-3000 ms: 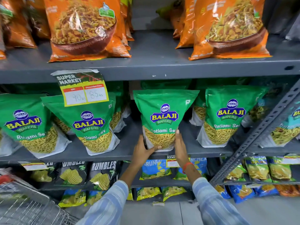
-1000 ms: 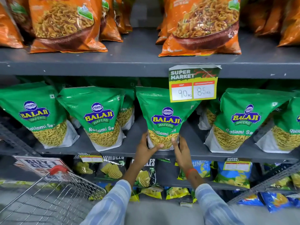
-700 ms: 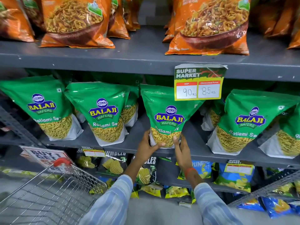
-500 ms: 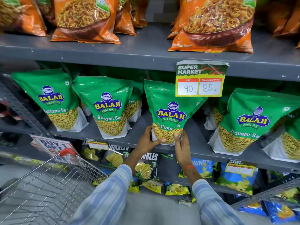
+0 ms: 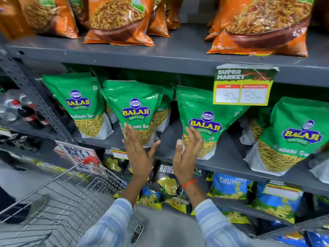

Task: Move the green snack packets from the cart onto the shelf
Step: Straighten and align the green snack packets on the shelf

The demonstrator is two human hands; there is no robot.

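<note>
Both hands are held open in front of the middle shelf, nothing gripped.

From the head camera, orange snack bags (image 5: 117,20) are seen on the shelf above, a price tag (image 5: 243,85) is hung from its edge, and a wire cart (image 5: 58,207) is parked low on the left. The left hand (image 5: 138,154) and right hand (image 5: 187,154) are spread, palms facing. A green snack packet (image 5: 204,111) is stood upright on the grey shelf (image 5: 229,163), partly overlapped by the right fingertips (image 5: 193,135); contact cannot be told.

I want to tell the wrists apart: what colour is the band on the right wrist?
Orange-red: a thin band just below the right hand, clear in the head view.
</note>
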